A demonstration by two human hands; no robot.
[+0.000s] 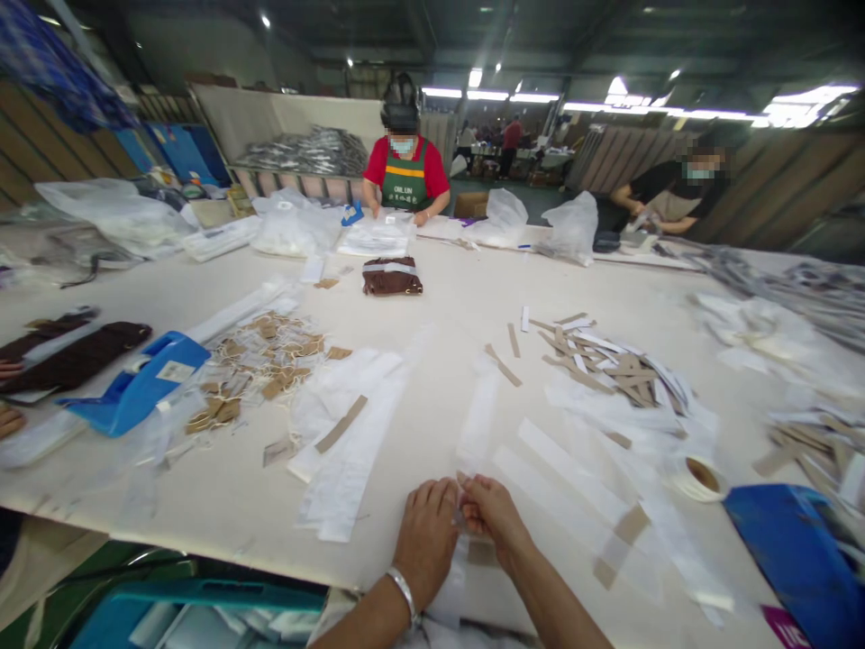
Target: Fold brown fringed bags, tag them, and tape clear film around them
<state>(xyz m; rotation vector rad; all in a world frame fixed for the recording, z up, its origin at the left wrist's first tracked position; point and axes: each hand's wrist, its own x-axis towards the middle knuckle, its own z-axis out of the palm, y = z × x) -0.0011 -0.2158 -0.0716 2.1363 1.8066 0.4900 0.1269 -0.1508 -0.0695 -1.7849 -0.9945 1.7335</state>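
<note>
My left hand (429, 538), with a silver bangle at the wrist, has its fingers closed together at the edge of a thin translucent plastic sleeve (458, 570) near the table's front edge. Beside it, my right hand (495, 520) pinches the end of a small brown paper strip (462, 478), mostly hidden by the fingers. The fingertips of both hands nearly meet. Another brown patch (481, 552) shows just under my right wrist. To the left lie flat white plastic sleeves (358, 478), with a brown strip (341, 424) on top.
A pile of brown and white strips (608, 361) lies to the right. A tape roll (699, 476) sits by a blue dispenser (790, 550). Left are stringed tags (270, 361) and another blue tape dispenser (145, 383). A brown bundle (392, 277) lies before a co-worker (405, 171).
</note>
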